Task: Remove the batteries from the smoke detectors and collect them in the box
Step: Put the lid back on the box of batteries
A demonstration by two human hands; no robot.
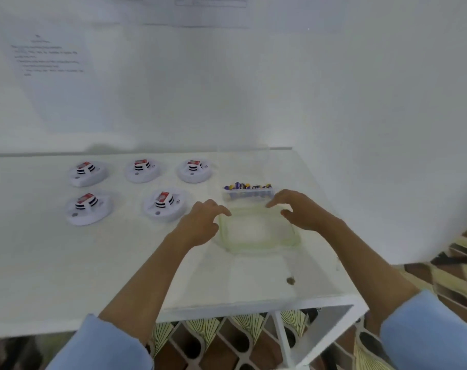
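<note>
Both hands — left hand (200, 222), right hand (299, 209) — spread empty over the clear box (256, 247); slide it squarely toward the smoke detectors (164, 208) — batteries (247, 186) sit just behind

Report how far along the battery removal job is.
Done: nothing visible; all five smoke detectors sit back-up, and each appears to keep a red-labelled battery. In hand: the left hand and right hand hover open over the clear box, which looks empty. A small tray of batteries stands behind it. Left: all five batteries.
</note>
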